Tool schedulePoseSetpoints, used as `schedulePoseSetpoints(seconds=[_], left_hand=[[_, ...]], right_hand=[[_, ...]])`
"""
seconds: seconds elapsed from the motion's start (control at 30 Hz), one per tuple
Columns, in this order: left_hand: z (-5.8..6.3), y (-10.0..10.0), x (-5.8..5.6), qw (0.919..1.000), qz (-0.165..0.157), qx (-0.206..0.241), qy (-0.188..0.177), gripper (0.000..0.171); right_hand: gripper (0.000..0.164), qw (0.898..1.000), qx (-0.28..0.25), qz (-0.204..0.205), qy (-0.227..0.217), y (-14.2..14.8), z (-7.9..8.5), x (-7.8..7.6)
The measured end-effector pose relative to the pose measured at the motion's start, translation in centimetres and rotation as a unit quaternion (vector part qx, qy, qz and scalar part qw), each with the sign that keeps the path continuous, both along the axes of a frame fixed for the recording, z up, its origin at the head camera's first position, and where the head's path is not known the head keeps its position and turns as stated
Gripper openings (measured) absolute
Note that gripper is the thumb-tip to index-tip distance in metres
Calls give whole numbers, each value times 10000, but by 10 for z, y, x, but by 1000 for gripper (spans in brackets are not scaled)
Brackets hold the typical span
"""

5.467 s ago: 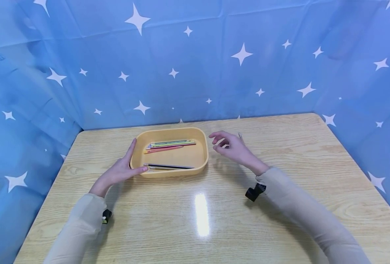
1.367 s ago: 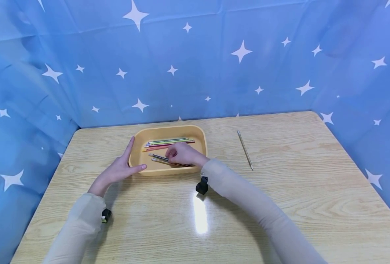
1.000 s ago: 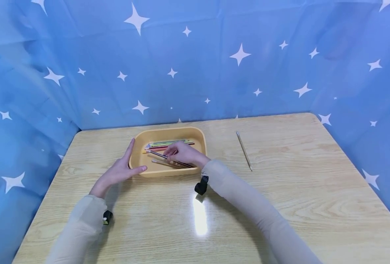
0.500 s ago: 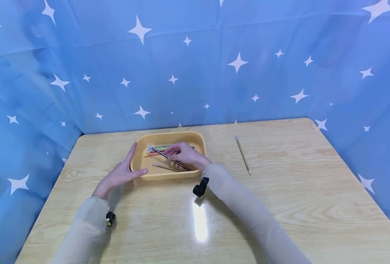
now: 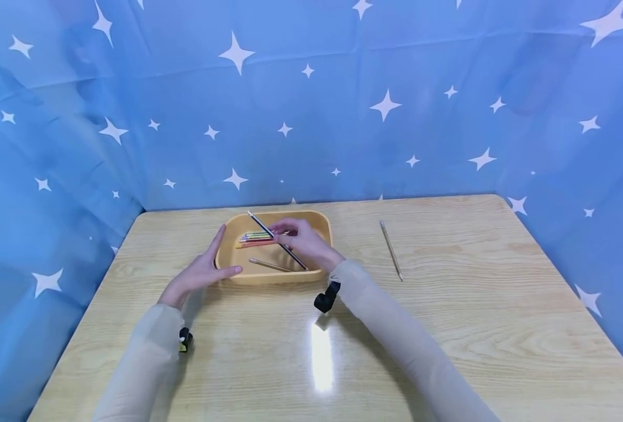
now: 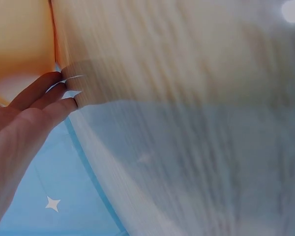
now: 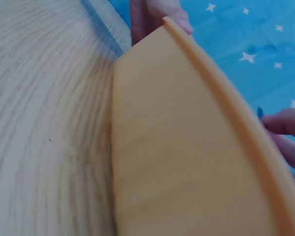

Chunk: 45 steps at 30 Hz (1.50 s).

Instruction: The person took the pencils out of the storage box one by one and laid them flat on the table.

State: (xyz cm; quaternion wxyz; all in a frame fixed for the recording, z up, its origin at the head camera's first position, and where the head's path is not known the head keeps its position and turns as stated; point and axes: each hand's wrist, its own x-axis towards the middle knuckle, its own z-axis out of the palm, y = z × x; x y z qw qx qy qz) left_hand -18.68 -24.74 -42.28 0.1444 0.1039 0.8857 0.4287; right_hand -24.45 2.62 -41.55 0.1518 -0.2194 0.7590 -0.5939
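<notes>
A dark pencil [image 5: 261, 223] slants above the tan plastic tray [image 5: 237, 280], its upper end near the far rim and its lower end toward the front right. My right hand [image 5: 306, 241] pinches it around the middle with thumb and fingers. In the right wrist view only some fingers [image 7: 287, 125] show past the tray wall. A gold pencil [image 5: 270, 265] lies inside the tray near the front. Several coloured pencils [image 5: 255, 239] lie together toward the back, partly covered by my right hand. My left hand [image 5: 201, 271] rests against the tray's left end, fingers along the side and thumb at the front rim.
Another gold pencil [image 5: 391, 251] lies alone on the wooden table [image 5: 448, 305], right of the tray. A blue curtain with white stars [image 5: 332, 117] hangs behind the table and along both sides.
The right hand moved from beside the tray into it and took hold of the dark pencil. That pencil has since lifted and turned steeper, away from the gold one. The left hand stays put.
</notes>
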Motion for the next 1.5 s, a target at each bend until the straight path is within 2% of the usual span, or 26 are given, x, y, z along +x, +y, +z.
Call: schedulePoseSetpoints(seconds=[0.1, 0.2, 0.43, 0.63, 0.77, 1.0, 1.2, 1.5], left_hand=[[4, 2, 2, 9999, -27, 82, -88, 109], [4, 1, 3, 9998, -34, 146, -110, 107], [-5, -6, 1, 9999, -17, -1, -99, 110], [-3, -5, -1, 9999, -24, 29, -136, 110], [-2, -5, -2, 9999, -45, -3, -97, 110], [-3, -2, -5, 9999, -97, 15, -122, 110], [-2, 2, -6, 9999, -115, -1, -100, 110], [-1, 1, 0, 9999, -118, -12, -89, 111]], right_hand=[[29, 9991, -329, -219, 160, 9, 7, 1], [30, 9983, -410, -342, 218, 19, 11, -1], [34, 9993, -128, -307, 150, 46, 17, -3], [36, 9993, 146, -345, 80, 79, 18, -2], [35, 9988, 292, -341, 205, 98, 22, 4], [32, 9964, 611, -434, 383, 135, 14, 10], [33, 9909, 1052, -797, 265, 173, 3, 16], [34, 9823, 1277, -1271, 508, 213, -3, 29]])
